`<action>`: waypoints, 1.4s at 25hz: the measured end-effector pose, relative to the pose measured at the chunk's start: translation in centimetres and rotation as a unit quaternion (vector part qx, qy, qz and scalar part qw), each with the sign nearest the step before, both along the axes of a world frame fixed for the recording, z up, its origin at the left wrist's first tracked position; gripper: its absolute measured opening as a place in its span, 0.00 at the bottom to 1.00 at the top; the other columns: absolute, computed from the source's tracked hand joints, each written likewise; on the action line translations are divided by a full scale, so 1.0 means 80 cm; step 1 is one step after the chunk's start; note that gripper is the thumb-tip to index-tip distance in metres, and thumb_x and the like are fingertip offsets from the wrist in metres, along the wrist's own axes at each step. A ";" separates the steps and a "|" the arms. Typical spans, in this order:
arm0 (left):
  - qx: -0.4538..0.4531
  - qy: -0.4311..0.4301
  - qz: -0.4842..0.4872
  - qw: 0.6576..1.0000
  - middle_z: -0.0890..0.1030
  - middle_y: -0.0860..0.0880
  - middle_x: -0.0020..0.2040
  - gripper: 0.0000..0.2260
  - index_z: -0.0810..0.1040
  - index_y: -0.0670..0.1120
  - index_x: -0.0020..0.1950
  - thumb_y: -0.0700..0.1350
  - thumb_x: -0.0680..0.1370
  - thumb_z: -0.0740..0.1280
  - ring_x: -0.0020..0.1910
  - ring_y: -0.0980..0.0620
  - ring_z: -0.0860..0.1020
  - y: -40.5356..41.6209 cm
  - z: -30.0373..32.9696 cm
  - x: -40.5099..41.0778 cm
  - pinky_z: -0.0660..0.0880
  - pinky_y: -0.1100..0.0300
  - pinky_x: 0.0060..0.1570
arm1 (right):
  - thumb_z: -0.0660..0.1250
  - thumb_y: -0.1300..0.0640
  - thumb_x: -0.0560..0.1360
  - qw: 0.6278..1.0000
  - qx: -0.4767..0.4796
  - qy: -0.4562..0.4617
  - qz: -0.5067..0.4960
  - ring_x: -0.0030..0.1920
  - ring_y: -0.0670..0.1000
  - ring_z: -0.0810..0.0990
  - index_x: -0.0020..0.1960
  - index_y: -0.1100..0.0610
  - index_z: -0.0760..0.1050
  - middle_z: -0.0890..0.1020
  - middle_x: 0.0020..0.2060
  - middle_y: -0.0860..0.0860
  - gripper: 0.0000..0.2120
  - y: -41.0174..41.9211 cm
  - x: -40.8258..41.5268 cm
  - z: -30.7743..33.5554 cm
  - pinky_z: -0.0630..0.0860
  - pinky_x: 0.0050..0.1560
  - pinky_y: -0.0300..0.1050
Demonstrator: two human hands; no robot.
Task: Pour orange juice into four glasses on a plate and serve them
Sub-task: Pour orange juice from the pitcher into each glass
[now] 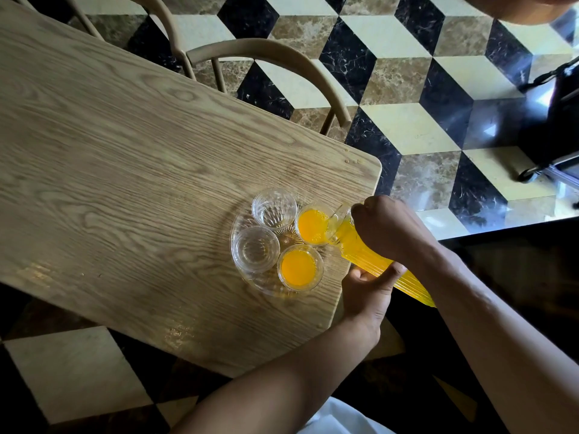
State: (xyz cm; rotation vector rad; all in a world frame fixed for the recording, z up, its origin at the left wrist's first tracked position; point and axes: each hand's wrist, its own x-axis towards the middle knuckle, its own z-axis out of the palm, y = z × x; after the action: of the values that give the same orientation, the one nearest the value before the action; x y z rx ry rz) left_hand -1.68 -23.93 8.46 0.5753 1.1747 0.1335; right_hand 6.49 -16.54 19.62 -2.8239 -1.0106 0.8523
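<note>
A clear glass plate [250,281] near the table's right corner carries four small glasses. The near glass [299,268] holds orange juice. The right glass [311,225] also holds juice, and the spout of a ribbed glass pitcher [380,264] full of juice is tipped over its rim. The far glass [274,208] and the left glass [255,249] look empty. My right hand [388,227] grips the pitcher near its top. My left hand [368,292] holds the pitcher's body from below.
The wooden table [125,167] stretches to the left and far side. A curved wooden chair back [269,54] stands at its far edge, with another further left. A patterned tile floor surrounds it. A dark wheeled object [557,120] stands at the right.
</note>
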 end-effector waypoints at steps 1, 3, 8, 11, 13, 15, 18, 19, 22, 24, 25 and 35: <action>0.003 -0.005 0.004 1.000 0.68 0.49 0.34 0.41 0.67 0.49 0.37 0.73 0.41 0.82 0.41 0.50 0.66 0.003 0.003 0.000 0.77 0.49 0.47 | 0.54 0.51 0.81 1.000 0.002 0.005 -0.008 0.32 0.57 0.71 0.35 0.59 0.69 0.76 0.35 0.59 0.19 -0.001 0.001 0.001 0.63 0.29 0.45; 0.013 -0.012 0.002 1.000 0.66 0.50 0.32 0.42 0.66 0.49 0.37 0.72 0.41 0.83 0.38 0.51 0.64 0.008 0.010 -0.005 0.72 0.54 0.41 | 0.54 0.51 0.81 1.000 0.008 0.010 -0.021 0.34 0.59 0.70 0.34 0.57 0.67 0.76 0.36 0.61 0.18 -0.002 0.002 0.003 0.62 0.29 0.45; 0.074 -0.009 -0.012 0.997 0.63 0.53 0.31 0.35 0.64 0.49 0.38 0.66 0.47 0.80 0.30 0.55 0.58 0.021 0.021 -0.015 0.60 0.59 0.31 | 0.56 0.56 0.81 0.999 0.034 0.026 -0.013 0.37 0.63 0.71 0.34 0.60 0.64 0.71 0.31 0.57 0.17 0.002 -0.005 0.018 0.63 0.32 0.49; 0.101 0.004 -0.002 0.995 0.63 0.56 0.29 0.45 0.64 0.49 0.38 0.78 0.39 0.77 0.31 0.54 0.58 0.028 0.031 -0.018 0.60 0.57 0.33 | 0.56 0.59 0.81 0.998 0.049 0.038 -0.006 0.41 0.66 0.74 0.35 0.61 0.65 0.70 0.32 0.58 0.16 0.008 -0.011 0.030 0.68 0.37 0.51; 0.116 0.017 -0.003 0.993 0.64 0.58 0.27 0.46 0.65 0.50 0.37 0.81 0.37 0.73 0.30 0.54 0.60 0.031 0.035 -0.019 0.61 0.56 0.33 | 0.56 0.59 0.81 0.998 0.051 0.033 -0.001 0.42 0.67 0.75 0.35 0.61 0.66 0.72 0.33 0.58 0.16 0.010 -0.012 0.033 0.71 0.39 0.52; 0.127 0.025 -0.003 0.992 0.65 0.58 0.28 0.46 0.65 0.50 0.37 0.82 0.37 0.71 0.30 0.54 0.61 0.036 0.041 -0.020 0.63 0.56 0.34 | 0.56 0.59 0.80 0.998 0.053 0.028 0.002 0.39 0.64 0.73 0.33 0.59 0.64 0.70 0.31 0.55 0.16 0.014 -0.013 0.032 0.72 0.39 0.52; 0.137 0.021 0.001 0.990 0.65 0.57 0.30 0.46 0.65 0.50 0.37 0.81 0.36 0.71 0.28 0.57 0.61 0.043 0.047 -0.022 0.64 0.59 0.32 | 0.56 0.58 0.80 0.998 0.053 0.016 0.002 0.35 0.62 0.69 0.33 0.59 0.64 0.69 0.30 0.57 0.16 0.022 -0.014 0.032 0.64 0.31 0.49; 0.137 0.018 0.000 0.990 0.65 0.57 0.30 0.45 0.65 0.50 0.37 0.80 0.36 0.73 0.28 0.57 0.61 0.045 0.048 -0.023 0.63 0.60 0.32 | 0.56 0.57 0.80 0.998 0.055 0.012 -0.004 0.35 0.62 0.69 0.33 0.60 0.65 0.70 0.30 0.58 0.17 0.025 -0.014 0.032 0.62 0.30 0.48; 0.122 0.005 -0.002 0.993 0.65 0.55 0.31 0.34 0.65 0.49 0.37 0.67 0.46 0.77 0.28 0.57 0.61 0.050 0.051 -0.023 0.63 0.61 0.31 | 0.56 0.56 0.81 0.998 0.056 0.000 0.009 0.33 0.60 0.70 0.35 0.61 0.67 0.71 0.30 0.58 0.17 0.033 -0.018 0.036 0.62 0.30 0.46; 0.115 -0.003 0.009 0.993 0.65 0.54 0.31 0.31 0.65 0.49 0.37 0.65 0.49 0.75 0.25 0.59 0.60 0.055 0.050 -0.023 0.62 0.65 0.29 | 0.56 0.54 0.81 0.998 0.056 0.001 0.001 0.30 0.56 0.69 0.34 0.59 0.68 0.72 0.30 0.57 0.18 0.040 -0.020 0.037 0.61 0.29 0.46; 0.116 -0.005 0.016 0.993 0.66 0.54 0.31 0.31 0.65 0.49 0.37 0.65 0.49 0.75 0.24 0.59 0.61 0.058 0.050 -0.023 0.62 0.66 0.28 | 0.56 0.54 0.81 0.998 0.055 0.000 -0.001 0.30 0.55 0.68 0.34 0.58 0.67 0.71 0.30 0.57 0.18 0.043 -0.020 0.036 0.61 0.28 0.45; 0.112 0.006 0.026 0.993 0.72 0.52 0.34 0.36 0.69 0.47 0.39 0.70 0.46 0.77 0.33 0.54 0.66 0.078 0.046 -0.023 0.68 0.65 0.32 | 0.55 0.52 0.82 0.998 0.039 -0.012 0.038 0.29 0.54 0.67 0.34 0.58 0.68 0.72 0.30 0.56 0.19 0.071 -0.025 0.033 0.62 0.29 0.44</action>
State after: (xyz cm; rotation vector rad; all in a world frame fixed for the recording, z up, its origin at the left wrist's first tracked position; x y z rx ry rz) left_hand -3.48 -17.71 12.16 0.7439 1.1953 0.3091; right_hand 4.48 -10.83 22.28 -2.7535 -1.1351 0.7675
